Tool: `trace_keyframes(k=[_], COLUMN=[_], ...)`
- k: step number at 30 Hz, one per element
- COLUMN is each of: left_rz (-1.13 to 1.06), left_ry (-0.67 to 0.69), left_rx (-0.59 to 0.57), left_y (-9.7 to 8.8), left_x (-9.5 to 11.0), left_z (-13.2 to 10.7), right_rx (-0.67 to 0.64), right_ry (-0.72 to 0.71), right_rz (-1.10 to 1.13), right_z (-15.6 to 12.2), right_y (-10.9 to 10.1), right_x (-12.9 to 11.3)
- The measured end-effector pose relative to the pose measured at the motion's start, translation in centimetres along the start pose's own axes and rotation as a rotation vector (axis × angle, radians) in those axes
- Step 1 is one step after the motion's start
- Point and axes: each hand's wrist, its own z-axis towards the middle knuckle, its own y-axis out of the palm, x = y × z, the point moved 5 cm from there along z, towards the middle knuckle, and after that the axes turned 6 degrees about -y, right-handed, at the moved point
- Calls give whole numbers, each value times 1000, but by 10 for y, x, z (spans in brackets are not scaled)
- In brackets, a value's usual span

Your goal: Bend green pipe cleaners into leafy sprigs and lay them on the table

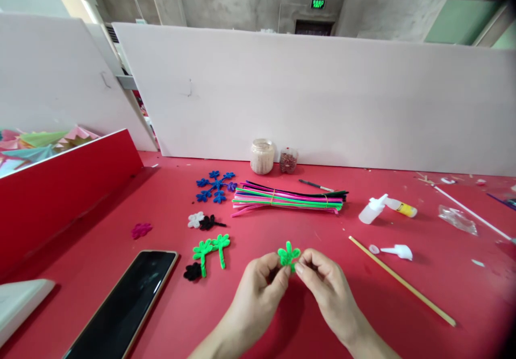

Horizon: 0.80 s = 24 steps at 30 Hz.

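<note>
Between both hands, above the red table, is a green pipe-cleaner flower (288, 255) with rounded loop petals. My left hand (263, 286) pinches its lower left side between thumb and forefinger. My right hand (325, 282) pinches the lower right side; fingertips hide part of the flower's base. To the left lie two green pipe-cleaner flowers (203, 251) with twisted stems, overlapping at the petals. A black flower shape (192, 271) touches their lower left. Behind them are a white flower (195, 220) and a black stemmed flower (209, 222).
A rubber-banded bundle of pipe cleaners (290, 198) lies ahead, beside a blue snowflake shape (216, 186). A phone (124, 300) is at left. Right are a glue bottle (371, 211), a white nozzle (399, 251) and a wooden stick (403, 282). Jars (262, 157) stand by the white partition (322, 95).
</note>
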Motion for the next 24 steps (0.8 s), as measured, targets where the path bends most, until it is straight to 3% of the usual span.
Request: trace_keyframes(k=[5, 14, 24], left_rz=[-153, -165, -129], left_ry=[-127, -126, -95], left_rx=[-20, -48, -78], left_y=[-4, -5, -1], left_x=[-7, -9, -3], left_z=[2, 2, 2], right_rx=[46, -27, -33], right_ry=[-8, -193, -254], right_rz=[35, -172, -290], right_z=[1, 0, -1], right_y=[-9, -12, -11], right_x=[-4, -21, -22])
